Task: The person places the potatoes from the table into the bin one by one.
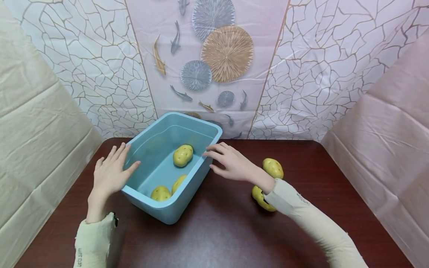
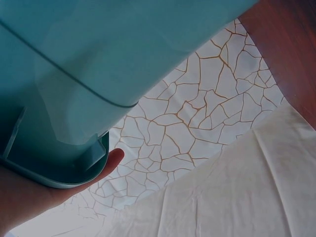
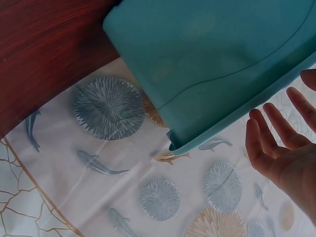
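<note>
A blue plastic bin [image 1: 171,213] stands at an angle on the table, with three yellow potatoes [image 1: 183,155] inside. My left hand [image 1: 111,172] lies along its left rim, fingers extended and thumb over the edge. In the left wrist view the bin's outer wall [image 2: 74,89] fills the upper left, the hand right under its rim. My right hand [image 1: 231,162] is at the opposite rim with loosely bent fingers, fingertips right at the edge. The right wrist view shows those fingers [image 3: 284,131] spread beside the rim, holding nothing.
To the right, a potato [image 1: 273,168] lies on the dark red wooden table [image 1: 214,238]. Another potato [image 1: 259,199] is partly hidden by my right forearm. Patterned cloth [image 1: 301,93] hangs behind the table, and pale cloth [image 1: 378,149] lines both sides.
</note>
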Available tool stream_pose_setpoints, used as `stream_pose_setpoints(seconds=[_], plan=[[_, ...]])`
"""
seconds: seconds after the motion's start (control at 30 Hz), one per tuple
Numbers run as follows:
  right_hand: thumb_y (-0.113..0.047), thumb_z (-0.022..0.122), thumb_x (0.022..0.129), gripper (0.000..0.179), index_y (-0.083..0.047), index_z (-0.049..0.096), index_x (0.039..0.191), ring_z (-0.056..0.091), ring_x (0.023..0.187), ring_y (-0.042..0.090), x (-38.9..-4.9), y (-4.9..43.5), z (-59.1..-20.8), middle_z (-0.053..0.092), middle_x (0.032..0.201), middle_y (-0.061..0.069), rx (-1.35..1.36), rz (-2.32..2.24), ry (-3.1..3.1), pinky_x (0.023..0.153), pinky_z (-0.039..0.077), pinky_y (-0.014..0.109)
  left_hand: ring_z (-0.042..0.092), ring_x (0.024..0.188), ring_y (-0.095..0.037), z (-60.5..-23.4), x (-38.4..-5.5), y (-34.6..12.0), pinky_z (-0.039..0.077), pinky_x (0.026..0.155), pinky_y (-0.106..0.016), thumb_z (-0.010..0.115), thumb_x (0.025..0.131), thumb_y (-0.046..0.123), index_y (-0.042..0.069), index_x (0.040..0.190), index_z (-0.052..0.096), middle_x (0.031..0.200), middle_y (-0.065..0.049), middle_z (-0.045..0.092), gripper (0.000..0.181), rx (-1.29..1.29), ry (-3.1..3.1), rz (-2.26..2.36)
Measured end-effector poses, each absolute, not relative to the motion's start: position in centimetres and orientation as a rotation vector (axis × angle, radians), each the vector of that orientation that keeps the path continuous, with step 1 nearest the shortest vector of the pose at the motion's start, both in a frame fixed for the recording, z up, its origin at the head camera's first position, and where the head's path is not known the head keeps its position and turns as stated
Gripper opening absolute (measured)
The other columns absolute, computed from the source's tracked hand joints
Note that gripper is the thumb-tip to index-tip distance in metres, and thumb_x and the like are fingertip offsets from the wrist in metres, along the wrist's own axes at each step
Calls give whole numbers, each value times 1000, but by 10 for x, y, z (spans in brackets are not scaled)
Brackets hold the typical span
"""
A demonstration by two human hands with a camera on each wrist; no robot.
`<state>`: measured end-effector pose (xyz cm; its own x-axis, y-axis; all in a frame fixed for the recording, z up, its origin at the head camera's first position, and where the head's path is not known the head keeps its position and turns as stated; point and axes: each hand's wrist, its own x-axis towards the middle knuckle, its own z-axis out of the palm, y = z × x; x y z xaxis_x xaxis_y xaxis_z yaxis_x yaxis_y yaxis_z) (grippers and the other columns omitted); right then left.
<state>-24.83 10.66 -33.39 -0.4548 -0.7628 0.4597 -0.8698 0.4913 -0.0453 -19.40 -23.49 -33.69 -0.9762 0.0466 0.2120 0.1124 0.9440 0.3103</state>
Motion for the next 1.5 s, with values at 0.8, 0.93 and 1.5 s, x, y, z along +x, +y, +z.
stream_pose_setpoints(seconds=[0.8,0.93,1.5], plan=[[-25,59,80,34,-19,58,114,45,108,17,-228,137,-350,54,120,1,1291,321,-2407,77,40,32,12,136,-39,-339,-196,-236,12,99,-62,39,90,50,6,142,20,147,-20,18,71,-133,-2889,-463],[-24,60,80,35,-20,57,114,45,108,17,-224,141,-352,53,120,1,1288,323,-2419,76,40,31,12,136,-39,-339,-196,-236,12,100,-62,38,89,52,7,142,20,147,-20,18,72,-129,-2891,-462],[-26,59,81,37,-22,55,118,44,108,16,-212,162,-362,52,122,0,1250,330,-2462,74,40,31,12,136,-39,-339,-195,-235,12,100,-62,37,89,53,7,142,20,147,-20,18,72,-121,-2888,-472]])
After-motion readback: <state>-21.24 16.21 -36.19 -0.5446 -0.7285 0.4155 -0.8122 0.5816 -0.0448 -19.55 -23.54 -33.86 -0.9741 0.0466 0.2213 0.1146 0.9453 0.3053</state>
